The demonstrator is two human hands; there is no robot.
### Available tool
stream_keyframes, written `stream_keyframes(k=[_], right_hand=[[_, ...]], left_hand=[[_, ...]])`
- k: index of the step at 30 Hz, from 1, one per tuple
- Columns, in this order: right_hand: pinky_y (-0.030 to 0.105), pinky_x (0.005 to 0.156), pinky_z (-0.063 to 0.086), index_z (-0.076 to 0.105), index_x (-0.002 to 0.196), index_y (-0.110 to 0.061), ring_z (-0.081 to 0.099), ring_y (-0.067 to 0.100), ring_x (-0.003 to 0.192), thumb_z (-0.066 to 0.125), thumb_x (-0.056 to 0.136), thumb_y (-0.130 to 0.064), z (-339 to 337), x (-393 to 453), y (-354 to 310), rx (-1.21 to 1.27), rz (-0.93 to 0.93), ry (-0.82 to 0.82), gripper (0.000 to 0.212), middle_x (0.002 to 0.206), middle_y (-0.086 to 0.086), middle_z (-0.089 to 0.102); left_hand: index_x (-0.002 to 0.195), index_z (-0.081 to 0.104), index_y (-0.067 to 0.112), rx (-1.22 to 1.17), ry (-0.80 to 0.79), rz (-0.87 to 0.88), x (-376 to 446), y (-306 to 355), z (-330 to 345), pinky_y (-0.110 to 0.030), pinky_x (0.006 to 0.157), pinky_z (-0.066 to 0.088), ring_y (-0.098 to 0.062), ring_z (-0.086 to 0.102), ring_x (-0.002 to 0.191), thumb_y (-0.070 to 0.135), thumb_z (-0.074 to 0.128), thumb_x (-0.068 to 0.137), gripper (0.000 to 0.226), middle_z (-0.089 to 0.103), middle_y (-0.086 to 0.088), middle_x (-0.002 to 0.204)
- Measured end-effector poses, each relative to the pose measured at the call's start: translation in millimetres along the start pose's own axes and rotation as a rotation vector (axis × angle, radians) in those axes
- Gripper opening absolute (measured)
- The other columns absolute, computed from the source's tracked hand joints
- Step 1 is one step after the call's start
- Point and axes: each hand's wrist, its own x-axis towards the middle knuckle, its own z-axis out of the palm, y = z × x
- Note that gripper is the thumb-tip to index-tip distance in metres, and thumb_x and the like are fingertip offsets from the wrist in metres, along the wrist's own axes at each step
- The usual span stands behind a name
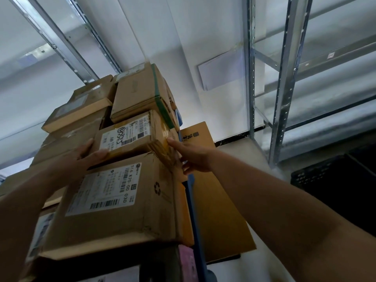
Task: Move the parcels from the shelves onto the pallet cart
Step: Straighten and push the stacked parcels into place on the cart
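The scribbled-label parcel (130, 137) sits high in the cardboard stack, directly on top of the large parcel (114, 202) with the recycling mark, and under the green-taped parcel (140, 94). It lies between the two hands, its long axis running left to right across the view. The left hand (81, 159) is on it already: thumb pressed along its lower front edge, fingers wrapped up its left end. The right hand (191, 157) is spread, fingers straight, fingertips touching or just short of its right end; exact contact I cannot tell. The green-taped parcel bears on it from above, so pulling it toward the person likely tips that one. Open room lies right of the large parcel, past the blue upright (193, 220), before the flat carton (213, 190) leaning on the wall. The pallet cart is not in view.
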Motion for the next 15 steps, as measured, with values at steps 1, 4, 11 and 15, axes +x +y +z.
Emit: stream_keyframes(k=[1,4,11,15], right_hand=[[0.051,0.103,0.040,0.027,0.147,-0.019,0.041,0.040,0.128,0.038,0.089,-0.066,1.0,0.4,-0.5,-0.002,0.003,-0.005,0.076,0.144,0.019,0.036],[0.049,0.100,0.041,0.028,0.147,-0.018,0.041,0.040,0.127,0.037,0.090,-0.065,3.1,0.8,-0.1,0.000,0.009,-0.012,0.074,0.144,0.020,0.036],[0.051,0.104,0.039,0.025,0.148,-0.020,0.038,0.041,0.130,0.037,0.090,-0.065,8.2,-1.0,3.2,-0.006,0.001,-0.042,0.074,0.147,0.020,0.032],[0.052,0.105,0.038,0.027,0.147,-0.022,0.039,0.040,0.130,0.038,0.090,-0.065,4.9,-2.0,3.3,-0.008,0.002,-0.057,0.072,0.147,0.019,0.033]], left_hand=[[0.144,0.031,0.029,-0.009,-0.003,0.000,0.7,-0.6,-0.6,-0.051,0.095,0.035,-0.036,0.043,0.119,0.091,0.034,0.052,0.111,0.042,-0.015,0.139],[0.145,0.028,0.032,-0.056,-0.034,-0.014,2.1,-2.4,-0.8,-0.051,0.098,0.031,-0.036,0.041,0.123,0.090,0.037,0.051,0.111,0.041,-0.014,0.141],[0.141,0.036,0.029,-0.050,-0.065,0.015,2.4,-5.9,-2.9,-0.050,0.093,0.037,-0.034,0.048,0.113,0.088,0.038,0.055,0.104,0.049,-0.014,0.130],[0.144,0.031,0.029,-0.041,-0.056,-0.004,1.1,-4.1,-2.6,-0.049,0.094,0.036,-0.033,0.047,0.115,0.089,0.039,0.054,0.108,0.047,-0.014,0.134]])
